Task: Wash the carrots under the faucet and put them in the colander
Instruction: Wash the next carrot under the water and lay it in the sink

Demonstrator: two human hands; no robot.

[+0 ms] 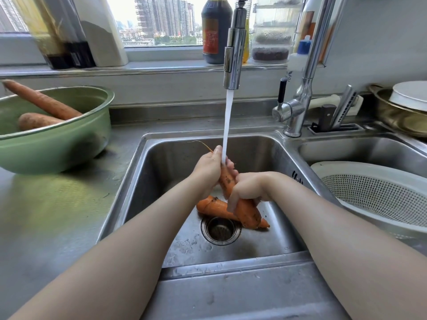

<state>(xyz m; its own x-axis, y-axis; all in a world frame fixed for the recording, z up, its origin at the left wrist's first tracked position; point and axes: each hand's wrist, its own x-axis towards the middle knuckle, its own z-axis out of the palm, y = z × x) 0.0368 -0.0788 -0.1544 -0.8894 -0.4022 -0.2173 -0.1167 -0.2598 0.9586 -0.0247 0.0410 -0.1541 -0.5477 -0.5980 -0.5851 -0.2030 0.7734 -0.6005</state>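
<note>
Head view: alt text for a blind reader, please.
Left hand and right hand grip a dirty carrot under the running faucet; a second carrot lies in the sink. Two more sit in a green bowl, left; a white colander, right.

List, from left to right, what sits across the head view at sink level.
From the left: green bowl → left hand → right hand, both gripping one carrot under the water → faucet base → white colander.

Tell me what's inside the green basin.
A long carrot juts over the green basin rim; a shorter carrot lies below it. The near wall hides the floor, so more could lie there.
</note>
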